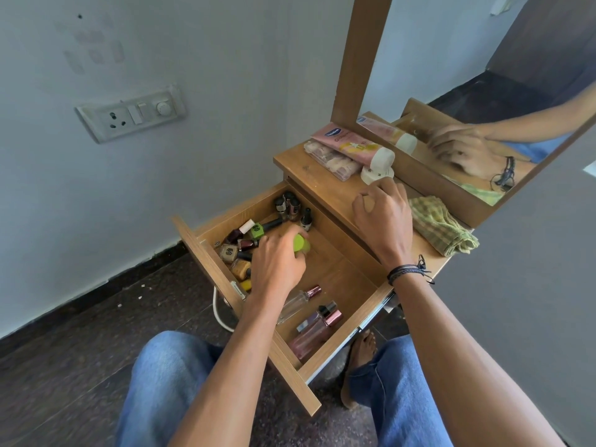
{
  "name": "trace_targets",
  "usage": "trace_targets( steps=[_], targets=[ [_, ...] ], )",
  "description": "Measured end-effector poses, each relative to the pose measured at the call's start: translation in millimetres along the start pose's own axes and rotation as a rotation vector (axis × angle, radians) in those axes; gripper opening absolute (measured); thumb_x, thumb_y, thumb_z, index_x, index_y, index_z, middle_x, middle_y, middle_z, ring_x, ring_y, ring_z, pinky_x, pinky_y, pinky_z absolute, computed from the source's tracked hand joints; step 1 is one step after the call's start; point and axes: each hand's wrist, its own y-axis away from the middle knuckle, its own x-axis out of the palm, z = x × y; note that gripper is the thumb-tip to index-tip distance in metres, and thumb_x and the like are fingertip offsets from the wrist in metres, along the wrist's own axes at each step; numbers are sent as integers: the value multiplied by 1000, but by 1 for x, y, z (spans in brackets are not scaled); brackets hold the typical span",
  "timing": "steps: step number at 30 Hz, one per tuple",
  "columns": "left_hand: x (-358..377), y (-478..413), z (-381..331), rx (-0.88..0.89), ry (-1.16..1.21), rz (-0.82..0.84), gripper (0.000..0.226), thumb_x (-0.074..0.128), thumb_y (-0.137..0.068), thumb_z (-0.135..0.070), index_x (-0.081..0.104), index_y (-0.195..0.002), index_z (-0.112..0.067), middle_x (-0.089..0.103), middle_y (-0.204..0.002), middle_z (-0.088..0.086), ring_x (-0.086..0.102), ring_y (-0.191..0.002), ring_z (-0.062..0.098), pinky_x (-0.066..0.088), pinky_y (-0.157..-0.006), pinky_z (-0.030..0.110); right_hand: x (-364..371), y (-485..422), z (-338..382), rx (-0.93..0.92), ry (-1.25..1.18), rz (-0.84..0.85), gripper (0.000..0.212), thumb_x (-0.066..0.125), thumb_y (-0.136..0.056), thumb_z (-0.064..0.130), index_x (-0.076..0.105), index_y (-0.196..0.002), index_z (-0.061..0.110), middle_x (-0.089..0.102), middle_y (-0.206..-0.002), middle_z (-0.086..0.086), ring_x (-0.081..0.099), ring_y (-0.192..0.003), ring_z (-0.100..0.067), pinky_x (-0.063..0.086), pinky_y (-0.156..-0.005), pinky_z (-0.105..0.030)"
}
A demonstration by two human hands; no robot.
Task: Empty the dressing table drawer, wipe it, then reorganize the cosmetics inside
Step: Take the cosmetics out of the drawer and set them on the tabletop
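While in left grip [277, 262], green bottle [302, 244] points right.

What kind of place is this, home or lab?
Most likely a home bedroom or dressing corner: a wooden dressing table with a mirror, its open drawer holding nail polish bottles and perfume bottles, and a wall socket panel beside it.

We can see only the cap of the green-capped container [301, 244]; our left hand [277, 262] curls over the rest. That forearm hides part of a clear bottle [298, 301]. Labels on the nail polish bottles [240, 250] are too small to read. Our right hand [383, 217] hides its own fingertips, so contact with the white jar [375, 174] is unclear
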Motion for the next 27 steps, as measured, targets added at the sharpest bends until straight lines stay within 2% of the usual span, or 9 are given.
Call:
trace_targets(
  steps=[4, 7, 11, 14, 16, 17, 22, 25, 27],
  targets=[
    [-11, -6, 0, -22, 227, 0, 30, 76, -87, -24, 63, -112, -35, 69, -97, -10, 63, -88, 13, 52, -63, 29, -3, 1, -3, -147, -135, 122, 24, 59, -87, 18, 76, -102, 11, 62, -104, -3, 52, -102, -23, 45, -85, -33],
    [-31, -8, -4, -49, 439, -7, 27, 76, -87, -24, 65, -109, -35, 68, -97, -16, 62, -88, 3, 56, -66, 27, -6, -1, -4, -264, -221, 268, 39, 55, -83, 26, 74, -114, 13, 62, -108, -2, 48, -102, -20, 44, -89, -37],
    [-55, -10, -7, -176, 737, -81, 25, 77, -85, -24, 69, -104, -37, 67, -102, -20, 62, -95, 3, 55, -73, 27, -4, -1, -7, -402, -148, 420, 54, 52, -85, 45, 66, -131, 20, 61, -120, 1, 49, -106, -22, 42, -92, -43],
    [-59, -12, -7, -236, 962, -71, 26, 76, -86, -22, 71, -107, -36, 69, -113, -6, 62, -103, 12, 55, -75, 23, 0, -1, -8, -460, -75, 437, 63, 54, -88, 63, 60, -138, 25, 60, -124, 1, 49, -108, -22, 43, -92, -47],
    [-58, -10, -9, -239, 1038, -42, 26, 76, -87, -20, 72, -108, -35, 68, -117, -2, 61, -104, 14, 54, -77, 18, 2, -2, -9, -475, -62, 436, 70, 53, -88, 71, 56, -141, 26, 61, -124, 1, 51, -106, -22, 44, -91, -47],
    [-56, -10, -10, -239, 1055, -25, 26, 76, -87, -20, 72, -108, -35, 67, -117, -1, 62, -105, 16, 55, -81, 21, 2, -2, -9, -484, -69, 424, 72, 53, -87, 73, 55, -142, 26, 61, -122, 1, 51, -105, -22, 45, -89, -47],
    [-47, -5, -19, -218, 1062, 31, 29, 77, -85, -27, 72, -110, -41, 66, -122, -5, 60, -119, 17, 53, -102, 41, 5, -1, -10, -563, -97, 349, 63, 56, -90, 68, 63, -132, 21, 66, -114, 0, 56, -99, -23, 49, -81, -46],
    [-46, -5, -23, -230, 1110, 49, 41, 77, -87, -24, 69, -123, -43, 68, -121, -13, 63, -116, 8, 52, -103, 35, 4, -1, -10, -535, -123, 332, 59, 58, -90, 65, 66, -124, 18, 69, -108, 1, 59, -96, -22, 50, -82, -47],
    [-46, -5, -21, -224, 1166, 85, 50, 75, -90, -19, 63, -135, -37, 72, -116, -12, 66, -113, 4, 50, -104, 30, 2, -1, -9, -472, -122, 344, 61, 58, -87, 68, 66, -121, 17, 70, -103, 2, 59, -95, -20, 49, -84, -45]
  ],
)
